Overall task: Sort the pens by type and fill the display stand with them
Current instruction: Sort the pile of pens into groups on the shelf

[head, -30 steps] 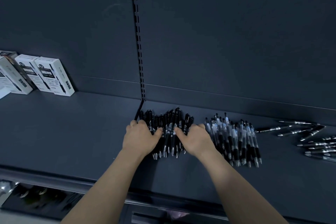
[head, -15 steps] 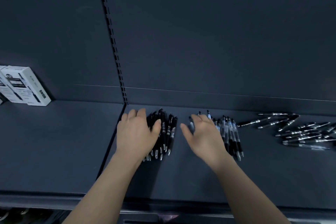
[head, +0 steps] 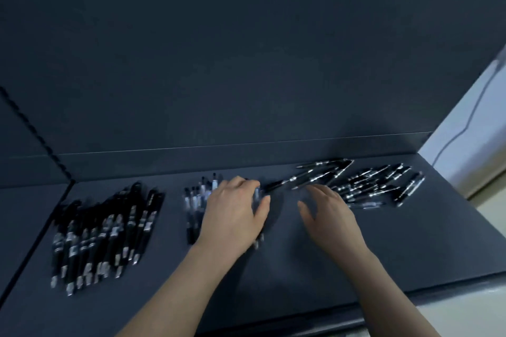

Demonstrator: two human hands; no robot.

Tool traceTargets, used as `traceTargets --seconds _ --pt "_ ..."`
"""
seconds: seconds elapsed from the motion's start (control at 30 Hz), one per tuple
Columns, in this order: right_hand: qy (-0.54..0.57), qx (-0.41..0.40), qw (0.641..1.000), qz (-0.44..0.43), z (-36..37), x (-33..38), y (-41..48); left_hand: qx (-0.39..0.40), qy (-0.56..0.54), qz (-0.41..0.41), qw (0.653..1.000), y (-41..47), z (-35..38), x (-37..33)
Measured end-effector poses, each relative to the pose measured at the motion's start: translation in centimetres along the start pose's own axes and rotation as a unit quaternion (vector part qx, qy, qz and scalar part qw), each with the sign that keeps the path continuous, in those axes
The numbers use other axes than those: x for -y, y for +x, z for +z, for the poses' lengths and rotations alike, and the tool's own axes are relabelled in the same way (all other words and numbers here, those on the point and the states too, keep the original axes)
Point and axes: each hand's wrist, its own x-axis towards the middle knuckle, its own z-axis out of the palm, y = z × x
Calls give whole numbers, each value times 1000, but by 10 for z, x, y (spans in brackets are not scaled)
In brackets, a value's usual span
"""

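Observation:
Three groups of pens lie on the dark shelf [head: 301, 262]. A tidy row of black pens [head: 106, 232] sits at the left, untouched. My left hand [head: 232, 213] rests flat over the middle group of clear-barrelled pens [head: 195, 200], covering most of it. My right hand [head: 328, 213] hovers with relaxed fingers over bare shelf, just left of the scattered heap of black-and-silver pens [head: 369, 180] at the right. Neither hand holds a pen. The picture is blurred by motion.
The shelf's dark back panel [head: 246, 63] rises behind the pens. A slotted upright [head: 32, 128] marks the joint at the left. The shelf ends at the right by a pale wall [head: 471, 131] with a hanging cable [head: 473, 109].
The view has swung right. My left hand left the black pens and now lies on the clear-barrelled group. My right hand moved off that group toward the scattered heap.

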Motion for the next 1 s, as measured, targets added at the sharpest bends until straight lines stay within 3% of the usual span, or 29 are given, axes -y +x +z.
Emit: traceTargets --seconds 0.3,0.5,0.73,1.0 --pt "-37 -4 998 46 -50 -164 31 102 -27 76 991 50 113 -111" --pt "-40 8 997 73 -60 -244 38 121 56 62 989 69 160 -148" --pt "-43 59 996 53 -58 -272 53 143 80 28 986 74 166 -161" --pt "69 73 994 39 -73 -282 52 181 94 1 979 76 166 -174"
